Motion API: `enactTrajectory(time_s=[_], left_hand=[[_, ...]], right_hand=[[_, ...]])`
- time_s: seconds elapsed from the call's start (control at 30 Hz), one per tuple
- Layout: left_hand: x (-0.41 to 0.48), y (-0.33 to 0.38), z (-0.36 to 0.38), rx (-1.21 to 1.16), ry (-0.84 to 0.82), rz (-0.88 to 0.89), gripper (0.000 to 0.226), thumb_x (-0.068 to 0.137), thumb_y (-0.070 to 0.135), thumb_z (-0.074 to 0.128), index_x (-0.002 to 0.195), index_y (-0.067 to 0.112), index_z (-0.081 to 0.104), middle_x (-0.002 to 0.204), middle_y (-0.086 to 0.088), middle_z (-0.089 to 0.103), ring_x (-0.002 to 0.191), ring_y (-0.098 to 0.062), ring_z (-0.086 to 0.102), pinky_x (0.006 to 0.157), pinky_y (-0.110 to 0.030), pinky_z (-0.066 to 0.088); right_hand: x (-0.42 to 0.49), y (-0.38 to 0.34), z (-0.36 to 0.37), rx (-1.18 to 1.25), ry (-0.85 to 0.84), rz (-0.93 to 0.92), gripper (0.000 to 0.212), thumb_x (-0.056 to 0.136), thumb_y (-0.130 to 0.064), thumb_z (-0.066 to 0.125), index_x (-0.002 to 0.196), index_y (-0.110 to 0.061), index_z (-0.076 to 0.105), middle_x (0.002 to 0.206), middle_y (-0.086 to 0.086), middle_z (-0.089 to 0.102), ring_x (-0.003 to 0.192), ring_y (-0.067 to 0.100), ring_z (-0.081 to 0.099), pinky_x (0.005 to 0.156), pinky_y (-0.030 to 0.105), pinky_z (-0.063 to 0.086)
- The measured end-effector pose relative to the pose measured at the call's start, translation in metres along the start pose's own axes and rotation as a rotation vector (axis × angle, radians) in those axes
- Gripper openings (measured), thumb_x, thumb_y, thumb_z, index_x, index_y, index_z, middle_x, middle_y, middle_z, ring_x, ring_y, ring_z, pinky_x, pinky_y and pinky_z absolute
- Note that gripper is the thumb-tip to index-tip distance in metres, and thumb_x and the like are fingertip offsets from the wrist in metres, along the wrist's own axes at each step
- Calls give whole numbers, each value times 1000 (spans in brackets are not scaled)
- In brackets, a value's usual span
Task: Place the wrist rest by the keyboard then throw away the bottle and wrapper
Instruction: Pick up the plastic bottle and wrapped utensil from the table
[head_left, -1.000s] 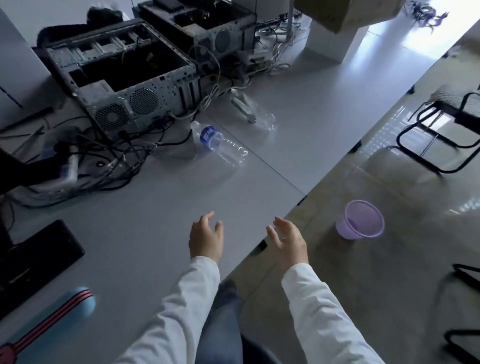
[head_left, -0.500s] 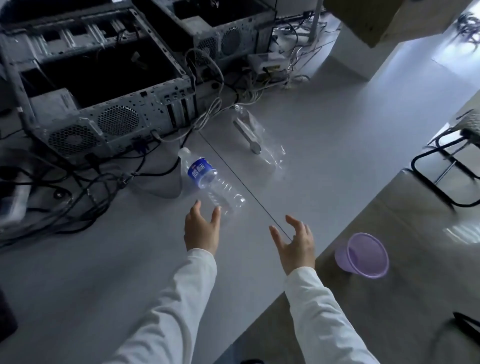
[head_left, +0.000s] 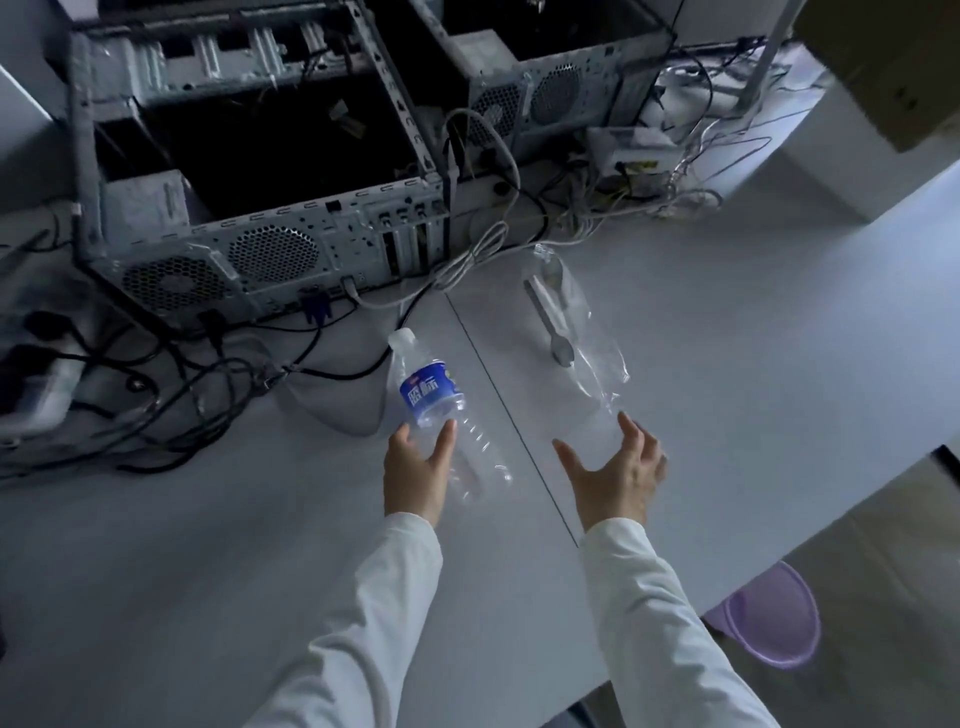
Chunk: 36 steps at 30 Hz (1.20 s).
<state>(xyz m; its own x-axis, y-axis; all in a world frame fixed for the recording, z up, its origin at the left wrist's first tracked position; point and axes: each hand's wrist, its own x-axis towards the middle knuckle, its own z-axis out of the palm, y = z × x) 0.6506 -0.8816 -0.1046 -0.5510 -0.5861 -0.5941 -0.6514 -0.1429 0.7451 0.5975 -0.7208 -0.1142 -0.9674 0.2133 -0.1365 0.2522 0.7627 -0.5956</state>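
Note:
A clear plastic bottle with a blue label and white cap lies on its side on the grey desk. My left hand is over its lower half, fingers apart on either side of it, not closed. To the right lies a clear plastic wrapper with a grey spoon inside. My right hand is open, its fingertips at the wrapper's near end. The wrist rest and keyboard are out of view.
Two open computer cases and a tangle of cables fill the desk's far side. A purple bin stands on the floor beyond the desk's right edge. A cardboard box sits at top right.
Both hands have reached forward across the desk: the left now spans the bottle, the right has come up to the wrapper. My view has shifted forward, so the wrist rest and keyboard left the frame.

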Motion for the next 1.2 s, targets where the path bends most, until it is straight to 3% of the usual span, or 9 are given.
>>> enactTrajectory(time_s=[0.2, 0.37, 0.43, 0.5, 0.57, 0.73, 0.8, 0.93, 1.2], left_hand=[[9, 0, 29, -35, 92, -70, 91, 54, 65, 61, 117, 1, 50, 118, -32, 57, 107, -41, 59, 95, -49, 48], [17, 2, 48, -101, 160, -117, 93, 45, 60, 66, 120, 9, 48, 119, -16, 59, 109, -33, 60, 99, -48, 46], [20, 7, 52, -137, 182, -131, 89, 48, 55, 69, 121, 10, 47, 121, -12, 59, 107, -29, 61, 99, -44, 47], [19, 16, 57, -183, 184, -140, 70, 66, 36, 74, 124, 9, 45, 119, -8, 56, 103, -25, 59, 90, -34, 46], [23, 18, 62, -211, 200, -138, 60, 74, 25, 72, 125, 9, 45, 120, -9, 56, 105, -27, 59, 88, -35, 47], [32, 14, 70, -210, 203, -113, 72, 59, 41, 73, 120, 11, 52, 122, -20, 60, 111, -35, 61, 95, -49, 50], [32, 16, 73, -204, 202, -115, 68, 64, 37, 74, 122, 11, 50, 124, -17, 59, 111, -32, 61, 94, -48, 51], [29, 19, 77, -211, 190, -116, 55, 76, 23, 71, 124, 12, 47, 124, -13, 57, 111, -29, 60, 75, -33, 51], [21, 19, 81, -235, 139, -84, 63, 70, 33, 73, 124, 11, 50, 125, -12, 58, 113, -28, 59, 94, -40, 49]], right_hand=[[61, -8, 3, -105, -33, -112, 88, 63, -47, 74, 134, -9, 40, 138, 15, 42, 131, 33, 27, 112, 38, 18], [99, -14, 9, -160, -79, -173, 92, 62, -47, 74, 137, -9, 36, 142, 15, 40, 135, 33, 25, 111, 33, 13], [111, -15, 14, -185, -112, -184, 94, 64, -48, 73, 138, -8, 33, 142, 16, 38, 135, 33, 23, 113, 35, 13], [121, -16, 19, -211, -157, -169, 96, 65, -49, 72, 140, -8, 29, 142, 16, 38, 135, 33, 23, 113, 37, 15], [129, -17, 25, -242, -200, -155, 96, 66, -51, 70, 140, -8, 27, 140, 17, 39, 134, 32, 24, 112, 38, 18], [141, -16, 36, -228, -234, -138, 91, 65, -52, 70, 137, -10, 33, 134, 13, 48, 129, 31, 31, 106, 39, 25], [143, -14, 40, -195, -225, -129, 86, 65, -51, 70, 134, -12, 37, 132, 10, 53, 126, 30, 35, 102, 38, 27], [144, -12, 41, -109, -200, -115, 60, 73, -44, 66, 124, -18, 49, 111, 0, 70, 115, 25, 42, 88, 31, 24], [131, -4, 24, 26, -232, 0, 24, 79, -34, 63, 101, -24, 64, 96, -3, 74, 108, 22, 48, 87, 30, 28]])
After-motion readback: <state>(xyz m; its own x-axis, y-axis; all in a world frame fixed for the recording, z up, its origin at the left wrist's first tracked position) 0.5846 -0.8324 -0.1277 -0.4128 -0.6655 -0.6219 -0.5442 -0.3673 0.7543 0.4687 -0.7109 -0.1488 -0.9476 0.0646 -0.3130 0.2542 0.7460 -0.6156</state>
